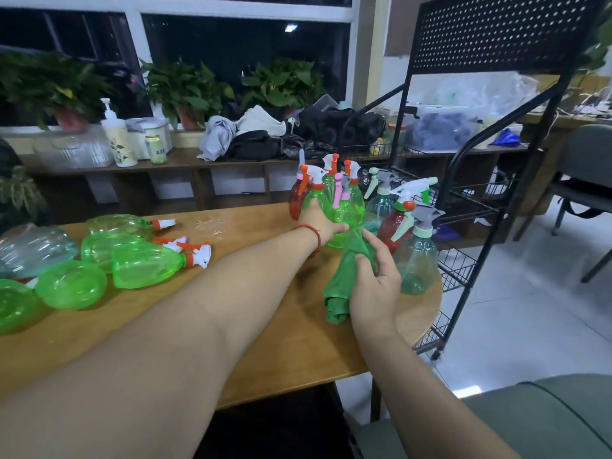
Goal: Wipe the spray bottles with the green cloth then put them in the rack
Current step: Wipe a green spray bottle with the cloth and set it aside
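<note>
Gripping translucent green bottle (348, 210), crumpled cloth (337, 286)

No writing is legible. The small pale-green metal can (156, 148) on the long wooden shelf (185, 161) bears blue characters on a white patch, too blurred to read. The tall white plastic pump bottle (116, 137) beside it shows only a leaf print.

Lying spray bottles (145, 265) on the desk (271, 359) at left, upright spray bottles (381, 200) clustered at its far right, cloth (341, 286) just before them, rack (463, 193) right of the desk, potted plants (185, 91) behind, along the window (231, 44)
</note>
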Tool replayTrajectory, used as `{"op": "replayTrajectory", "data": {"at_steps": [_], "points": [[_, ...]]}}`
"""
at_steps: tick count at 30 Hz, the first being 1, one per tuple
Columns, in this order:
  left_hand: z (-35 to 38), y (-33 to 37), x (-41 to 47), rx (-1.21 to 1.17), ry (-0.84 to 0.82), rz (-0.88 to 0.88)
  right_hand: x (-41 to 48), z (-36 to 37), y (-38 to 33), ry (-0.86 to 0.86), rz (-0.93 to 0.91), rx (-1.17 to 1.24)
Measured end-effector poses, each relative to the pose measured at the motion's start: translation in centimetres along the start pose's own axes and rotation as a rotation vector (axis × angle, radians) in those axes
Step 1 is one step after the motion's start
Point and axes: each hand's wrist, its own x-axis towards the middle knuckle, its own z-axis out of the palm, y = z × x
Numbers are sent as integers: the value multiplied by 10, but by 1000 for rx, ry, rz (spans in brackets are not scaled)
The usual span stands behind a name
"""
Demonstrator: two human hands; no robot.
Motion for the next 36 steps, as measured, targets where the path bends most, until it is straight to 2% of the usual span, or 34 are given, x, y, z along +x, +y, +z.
{"op": "replayTrajectory", "data": {"at_steps": [4, 7, 11, 16, 20, 23, 26, 29, 33, 36], "points": [[-19, -20, -12, -45, -5, -16, -2, 0, -3, -23, 9, -27], [-61, -46, -38, -27, -22, 47, -3, 2, -7, -47, 27, -48], [-151, -93, -76, 283, 34, 134, -10, 5, -12, -97, 22, -92], [-248, -149, -117, 746, 18, 41, -17, 7, -17, -142, -25, -144], [-281, -188, -147, 882, -55, -127, -27, 11, -19, -160, -41, -179], [-284, -198, -158, 910, -44, -88, -43, 27, -17, -258, -124, -264], [-278, -196, -162, 879, 19, -47, -55, 55, -11, -324, -225, -283], [-267, -200, -171, 741, 96, -9, -66, 94, -4, -386, -184, -206], [-242, -207, -198, 398, 288, 37, -85, 141, 5, -389, -43, -44], [-220, -205, -216, 32, 492, -18, -98, 156, 12, -405, 15, -9]]}}
